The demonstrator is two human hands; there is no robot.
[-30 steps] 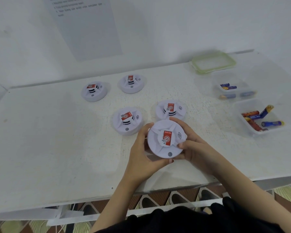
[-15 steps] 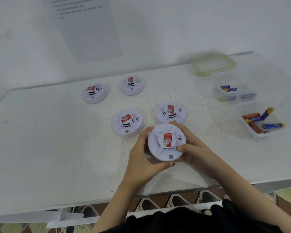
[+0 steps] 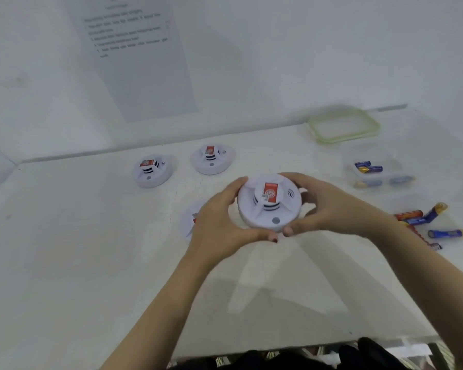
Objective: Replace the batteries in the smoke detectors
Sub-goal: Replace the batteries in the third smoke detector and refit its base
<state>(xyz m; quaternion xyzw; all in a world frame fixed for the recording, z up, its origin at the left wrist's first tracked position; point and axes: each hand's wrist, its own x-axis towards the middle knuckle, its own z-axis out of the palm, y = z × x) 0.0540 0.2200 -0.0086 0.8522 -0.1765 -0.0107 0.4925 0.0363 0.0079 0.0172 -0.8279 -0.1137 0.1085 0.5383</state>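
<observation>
Both hands grip one white smoke detector (image 3: 269, 202), held face up above the middle of the tabletop (image 3: 64, 249), with a red label on its raised centre. The left hand (image 3: 219, 222) wraps the left rim and the right hand (image 3: 329, 206) the right rim. Fingers curl round the far side; the thumbs nearly meet at the near rim. Its shadow falls on the surface toward the front edge.

A second detector (image 3: 189, 222) lies on the tabletop behind the left hand, mostly hidden by it. Toward the back edge sit a third detector (image 3: 151, 170), left of centre, and a fourth detector (image 3: 212, 159) to its right, the two apart.

Near the back right corner lies a green-rimmed lid (image 3: 344, 125), flat. In front of it, by the right edge, is a clear tub (image 3: 380, 173) with blue batteries (image 3: 368, 166) inside. Nearer the front is a cluster of red and blue batteries (image 3: 422, 217) (container walls too faint to make out).

A printed sheet (image 3: 137, 57) hangs on the wall behind the back edge, text unreadable.
</observation>
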